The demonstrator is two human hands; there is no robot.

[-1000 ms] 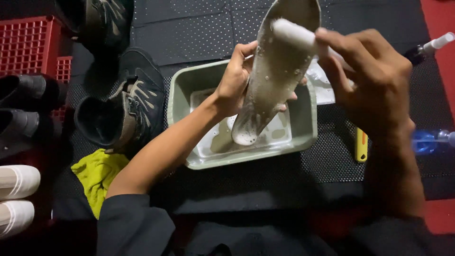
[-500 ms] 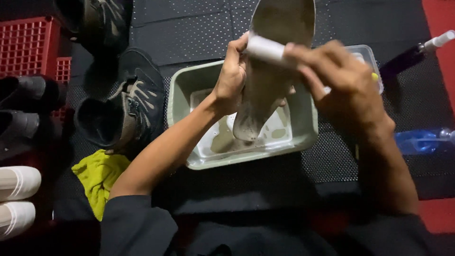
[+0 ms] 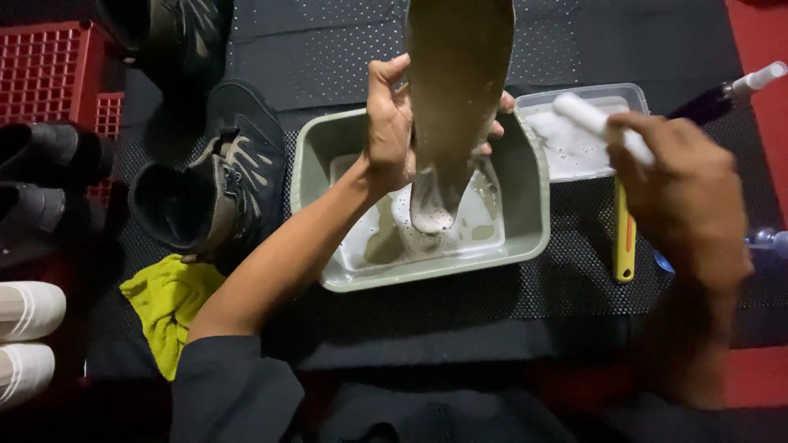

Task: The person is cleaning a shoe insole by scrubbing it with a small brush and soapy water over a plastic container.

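Note:
My left hand [image 3: 392, 123] grips a tan shoe insole [image 3: 456, 90] and holds it upright, its foamy lower tip hanging inside a pale green tub [image 3: 532, 230] of soapy water. To the right, my right hand [image 3: 685, 193] is closed around a white-handled brush [image 3: 593, 121]. The brush head sits over a small clear container [image 3: 632, 98] holding white foam, just right of the tub.
A dark hiking boot [image 3: 209, 193] lies left of the tub, another boot [image 3: 160, 25] above it, beside a red crate [image 3: 49, 74]. A yellow cloth [image 3: 168, 308], white shoes [image 3: 29, 340], a yellow-handled tool [image 3: 625, 242] and a spray bottle [image 3: 730, 92] surround the black perforated mat [image 3: 328, 49].
My right hand has pulled the brush off the insole and moved it right, over the small foam container. The insole stays held above the tub.

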